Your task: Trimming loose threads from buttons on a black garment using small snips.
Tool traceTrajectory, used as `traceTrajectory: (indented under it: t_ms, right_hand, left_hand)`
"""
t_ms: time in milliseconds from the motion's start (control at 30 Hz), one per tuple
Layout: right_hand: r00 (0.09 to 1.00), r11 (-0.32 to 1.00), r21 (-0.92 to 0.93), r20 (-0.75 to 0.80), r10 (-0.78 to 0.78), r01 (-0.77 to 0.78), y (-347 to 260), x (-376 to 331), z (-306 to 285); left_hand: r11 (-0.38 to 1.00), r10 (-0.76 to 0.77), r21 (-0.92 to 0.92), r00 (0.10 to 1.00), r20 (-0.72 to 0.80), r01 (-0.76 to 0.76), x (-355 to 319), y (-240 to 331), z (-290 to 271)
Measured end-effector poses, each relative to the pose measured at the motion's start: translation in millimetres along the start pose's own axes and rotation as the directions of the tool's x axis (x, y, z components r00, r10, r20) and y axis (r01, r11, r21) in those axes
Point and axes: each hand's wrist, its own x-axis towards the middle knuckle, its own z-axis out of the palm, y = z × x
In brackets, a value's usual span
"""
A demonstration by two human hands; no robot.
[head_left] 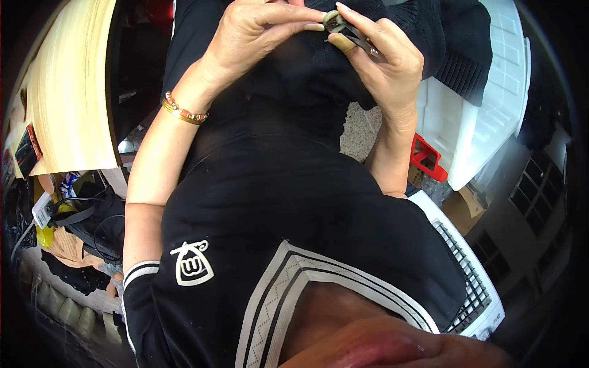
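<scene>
My left hand (245, 34), with beaded and gold bracelets (184, 111) at its wrist, is closed in a pinch at the top of the view. Its thumb and forefinger tips meet the edge of a small rounded greenish piece (335, 21) with a dark, speckled middle. From the other side, my right hand (389, 64) grips this piece and a dark, narrow strip-like thing (361, 40) running back from it into the palm. Its thumbnail side looks yellowish-brown. What kind of thing the dark strip is, I cannot make out. Both hands are above my dark-clothed lap.
A pale wooden board (73, 86) stands at the left, above clothes, bags and cables (86, 227). To the right are a white plastic container (491, 104), a red plastic frame (427, 157) and a white appliance with a black grille (469, 276). Speckled floor (360, 130) shows between.
</scene>
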Motion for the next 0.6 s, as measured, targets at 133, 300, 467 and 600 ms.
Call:
traceTrajectory:
  t_ms: [133, 300, 467, 600]
  right_hand:
    - [0.997, 0.996, -0.03, 0.009, 0.082, -0.082, 0, -5, -3]
    - [0.997, 0.997, 0.003, -0.036, 0.073, -0.072, -4, -1, 5]
    - [0.988, 0.998, 0.042, -0.151, -0.031, 0.038, 19, -15, 16]
    - [0.984, 0.996, -0.067, -0.164, -0.073, 0.062, 29, -21, 20]
  left_hand:
    - [0.946, -0.269, 0.208, 0.961, 0.072, 0.249, 16, 30, 2]
    - [0.996, -0.07, 0.05, 0.998, 0.002, 0.07, 3, 4, 0]
    - [0.987, 0.082, 0.149, 0.988, -0.129, -0.062, 5, -1, 15]
    - [0.966, 0.203, 0.206, 0.954, -0.221, -0.158, 3, -7, 20]
